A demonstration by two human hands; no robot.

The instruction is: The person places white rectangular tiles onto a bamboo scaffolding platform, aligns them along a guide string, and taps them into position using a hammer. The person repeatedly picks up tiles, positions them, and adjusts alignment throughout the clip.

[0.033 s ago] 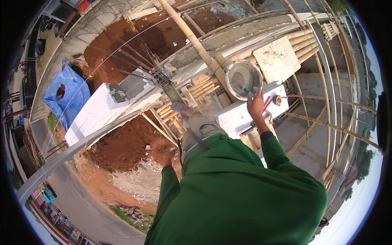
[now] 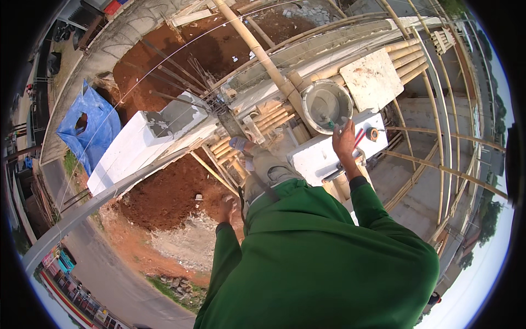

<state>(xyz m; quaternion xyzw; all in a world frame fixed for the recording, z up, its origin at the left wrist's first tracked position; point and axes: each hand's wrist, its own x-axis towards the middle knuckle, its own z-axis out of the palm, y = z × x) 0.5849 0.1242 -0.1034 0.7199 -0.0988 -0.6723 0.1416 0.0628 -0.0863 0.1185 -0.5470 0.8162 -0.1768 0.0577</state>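
My right hand [image 2: 344, 141] is at the near rim of a round bucket [image 2: 307, 120] with grey wet mortar [image 2: 324, 103] inside. Its fingers are closed about a green-handled trowel [image 2: 331, 124], whose blade is mostly lost in the mortar. Beside this hand, on a white block [image 2: 315, 160], lie a red-striped stick-like thing [image 2: 359, 137] and an orange and black tape measure [image 2: 372, 134]. Low by my left side hangs my left hand [image 2: 227, 210], fingers loosely apart with nothing seen in them.
Beyond the bucket a stained square board [image 2: 371, 80] rests across bamboo poles [image 2: 410, 61]. A thick bamboo pole [image 2: 252, 41] slants past the bucket's left. My feet stand on bamboo scaffolding [image 2: 224, 148] high above red soil [image 2: 164, 197]. A white wall block [image 2: 142, 140] stands left.
The trowel's green handle sits slightly lower and closer to the bucket's near rim. My right hand has shifted very slightly; my left hand stays by my side.
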